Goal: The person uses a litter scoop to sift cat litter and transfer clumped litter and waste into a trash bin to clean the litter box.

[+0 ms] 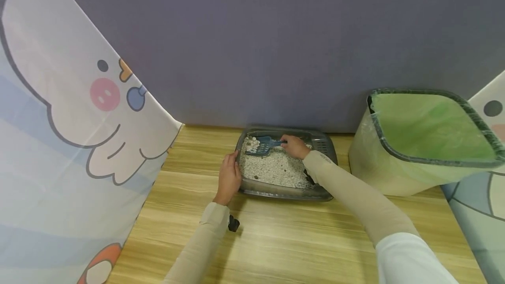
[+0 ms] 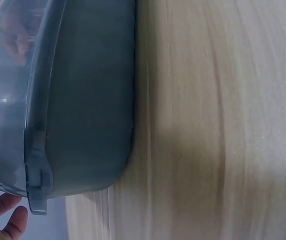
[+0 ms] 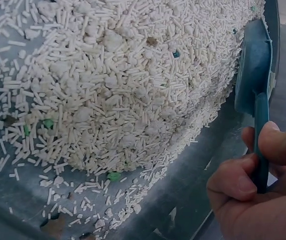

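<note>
A grey litter box point(image 1: 284, 194) holds pale pellet litter point(image 1: 272, 168) with a few darker and green bits in it. My right hand point(image 1: 295, 146) grips the handle of a blue slotted litter scoop point(image 1: 263, 145) at the box's far left part; whitish clumps and pellets lie at the scoop's left end. In the right wrist view, my fingers and thumb point(image 3: 273, 142) wrap the blue handle point(image 3: 262, 125). My left hand point(image 1: 229, 178) rests against the left rim of the box, its fingertips point(image 2: 16, 220) by the rim's end in the left wrist view.
A large bin point(image 1: 388, 161) lined with a thin green bag stands right of the box. Behind the box rises a grey-purple wall point(image 1: 252, 56). A cartoon-printed sheet point(image 1: 79, 143) borders the left side of the wood-grain surface point(image 1: 276, 240).
</note>
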`<move>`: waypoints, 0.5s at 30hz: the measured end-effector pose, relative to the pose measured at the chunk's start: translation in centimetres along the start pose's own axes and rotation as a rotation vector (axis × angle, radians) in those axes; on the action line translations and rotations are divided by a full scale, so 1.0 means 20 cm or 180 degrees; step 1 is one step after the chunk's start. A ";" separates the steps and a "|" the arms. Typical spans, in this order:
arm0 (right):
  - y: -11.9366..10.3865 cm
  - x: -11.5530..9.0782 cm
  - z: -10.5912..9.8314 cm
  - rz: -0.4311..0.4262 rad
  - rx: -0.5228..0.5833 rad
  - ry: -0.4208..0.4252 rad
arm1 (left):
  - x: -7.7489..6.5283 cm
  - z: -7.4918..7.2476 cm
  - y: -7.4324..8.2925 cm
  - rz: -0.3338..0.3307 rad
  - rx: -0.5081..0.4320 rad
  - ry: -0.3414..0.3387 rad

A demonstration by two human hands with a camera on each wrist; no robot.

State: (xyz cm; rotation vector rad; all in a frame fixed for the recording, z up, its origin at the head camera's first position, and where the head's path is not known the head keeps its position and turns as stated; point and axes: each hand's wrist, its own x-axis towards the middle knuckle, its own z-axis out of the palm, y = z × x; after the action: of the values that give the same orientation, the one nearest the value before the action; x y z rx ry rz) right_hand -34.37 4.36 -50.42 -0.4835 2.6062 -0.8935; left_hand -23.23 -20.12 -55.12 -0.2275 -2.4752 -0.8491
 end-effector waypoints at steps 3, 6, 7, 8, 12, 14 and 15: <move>0.00 0.00 0.02 0.0006 0.0043 -0.0086 | -0.01 0.00 0.00 0.0022 -0.0018 0.0035; 0.01 -0.01 0.04 -0.0036 0.0135 -0.0257 | -0.01 0.00 0.00 0.0004 -0.0018 0.0047; 0.01 -0.01 0.04 -0.0067 0.0165 -0.0306 | -0.01 0.00 0.00 -0.0013 -0.0014 0.0037; 0.01 -0.01 0.05 -0.0127 0.0147 -0.0326 | -0.01 0.00 0.00 -0.0029 -0.0010 0.0027; 0.02 -0.03 0.06 -0.0275 0.0067 -0.0287 | -0.01 0.01 0.00 -0.0061 -0.0002 -0.0016; 0.02 -0.05 0.05 -0.0326 0.0023 -0.0263 | -0.01 0.00 0.00 -0.0049 0.0001 -0.0007; 0.02 -0.05 0.05 -0.0345 0.0033 -0.0260 | -0.01 0.00 0.00 -0.0041 0.0004 -0.0003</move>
State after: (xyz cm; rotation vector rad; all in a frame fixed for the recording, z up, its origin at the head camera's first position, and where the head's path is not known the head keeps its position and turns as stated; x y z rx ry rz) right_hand -33.10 4.63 -51.15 -0.6501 2.5208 -0.9011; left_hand -23.14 -20.17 -55.24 -0.2117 -2.4805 -0.8529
